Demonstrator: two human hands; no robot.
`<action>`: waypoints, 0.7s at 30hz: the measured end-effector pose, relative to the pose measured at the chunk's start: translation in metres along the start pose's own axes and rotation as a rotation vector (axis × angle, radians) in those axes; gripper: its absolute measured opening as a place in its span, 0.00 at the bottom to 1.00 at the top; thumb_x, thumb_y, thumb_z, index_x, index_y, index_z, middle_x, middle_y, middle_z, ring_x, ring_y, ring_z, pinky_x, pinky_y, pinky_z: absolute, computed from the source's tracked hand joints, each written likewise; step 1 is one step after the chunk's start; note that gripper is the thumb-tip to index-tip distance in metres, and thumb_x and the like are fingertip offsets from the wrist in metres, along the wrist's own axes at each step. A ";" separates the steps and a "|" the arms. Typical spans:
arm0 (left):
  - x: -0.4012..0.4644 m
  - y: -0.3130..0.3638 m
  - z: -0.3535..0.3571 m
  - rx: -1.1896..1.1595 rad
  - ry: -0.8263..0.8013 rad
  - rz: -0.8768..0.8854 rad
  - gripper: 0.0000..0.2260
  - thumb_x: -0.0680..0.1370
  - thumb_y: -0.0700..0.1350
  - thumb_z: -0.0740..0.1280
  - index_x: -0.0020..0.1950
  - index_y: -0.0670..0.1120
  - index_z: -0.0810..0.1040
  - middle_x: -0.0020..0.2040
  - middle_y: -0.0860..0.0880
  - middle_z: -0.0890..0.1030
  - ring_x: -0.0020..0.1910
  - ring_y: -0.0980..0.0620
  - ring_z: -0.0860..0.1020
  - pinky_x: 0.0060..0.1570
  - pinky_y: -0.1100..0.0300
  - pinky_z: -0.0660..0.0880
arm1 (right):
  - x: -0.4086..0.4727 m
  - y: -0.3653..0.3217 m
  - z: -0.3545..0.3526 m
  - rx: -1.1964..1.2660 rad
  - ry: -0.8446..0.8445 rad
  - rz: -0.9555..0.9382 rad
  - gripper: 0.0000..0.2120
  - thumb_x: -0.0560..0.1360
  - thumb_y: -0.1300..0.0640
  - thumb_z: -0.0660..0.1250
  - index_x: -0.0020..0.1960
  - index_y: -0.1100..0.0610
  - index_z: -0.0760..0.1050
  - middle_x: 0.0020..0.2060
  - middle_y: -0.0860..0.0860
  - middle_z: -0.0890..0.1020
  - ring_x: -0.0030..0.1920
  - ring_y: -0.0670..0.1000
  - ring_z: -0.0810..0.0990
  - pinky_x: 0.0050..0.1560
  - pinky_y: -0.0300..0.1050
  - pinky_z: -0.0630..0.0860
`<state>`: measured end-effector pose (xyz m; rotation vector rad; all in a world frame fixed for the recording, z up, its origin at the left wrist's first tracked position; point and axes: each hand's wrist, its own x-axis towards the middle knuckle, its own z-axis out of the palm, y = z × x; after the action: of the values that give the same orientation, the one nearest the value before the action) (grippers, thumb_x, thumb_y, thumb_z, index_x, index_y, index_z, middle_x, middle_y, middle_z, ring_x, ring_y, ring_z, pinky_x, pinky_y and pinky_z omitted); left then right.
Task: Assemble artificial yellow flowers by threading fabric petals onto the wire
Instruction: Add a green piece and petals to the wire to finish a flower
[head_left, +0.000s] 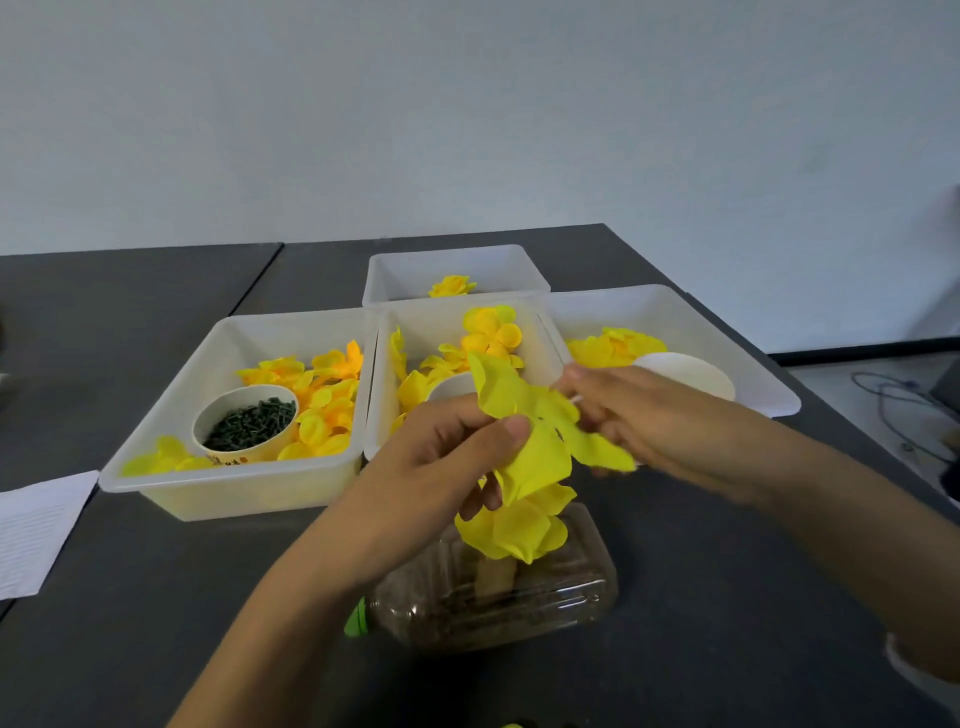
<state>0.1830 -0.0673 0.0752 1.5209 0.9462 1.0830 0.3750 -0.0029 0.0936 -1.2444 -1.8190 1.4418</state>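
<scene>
My left hand pinches a yellow fabric petal piece between thumb and fingers, above the table's middle. My right hand is behind that petal piece on its right side, its fingertips pinching a thin white stem that pokes out by the fabric. Below the hands, a stack of yellow petals sits on an upright post rising from a clear plastic bottle lying on its side. The wire itself is hidden by the fabric.
Several white plastic trays hold yellow petals: left tray with a paper cup of dark green pieces, middle tray, right tray with a white cup, far tray with one flower. A paper sheet lies left.
</scene>
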 end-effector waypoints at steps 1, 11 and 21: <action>0.001 0.003 -0.002 0.011 -0.023 0.021 0.13 0.78 0.53 0.66 0.39 0.47 0.81 0.35 0.40 0.78 0.35 0.39 0.76 0.42 0.38 0.79 | 0.001 0.000 0.000 0.102 -0.105 0.030 0.20 0.80 0.44 0.54 0.38 0.51 0.78 0.30 0.48 0.79 0.28 0.48 0.73 0.30 0.42 0.65; 0.016 0.017 -0.017 0.112 -0.084 0.021 0.15 0.79 0.51 0.60 0.34 0.53 0.79 0.30 0.50 0.77 0.29 0.55 0.74 0.32 0.60 0.71 | 0.013 -0.002 -0.011 0.327 -0.211 -0.037 0.19 0.77 0.46 0.59 0.30 0.53 0.71 0.20 0.46 0.65 0.23 0.46 0.56 0.30 0.42 0.49; 0.001 -0.015 -0.014 0.054 0.030 -0.210 0.17 0.83 0.48 0.58 0.41 0.36 0.71 0.26 0.53 0.63 0.23 0.60 0.59 0.24 0.72 0.63 | 0.020 0.025 0.000 0.235 -0.038 -0.067 0.17 0.81 0.49 0.58 0.37 0.58 0.68 0.27 0.53 0.64 0.22 0.45 0.59 0.26 0.37 0.53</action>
<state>0.1689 -0.0595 0.0620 1.4157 1.1366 0.9389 0.3747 0.0149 0.0674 -1.0370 -1.6428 1.5979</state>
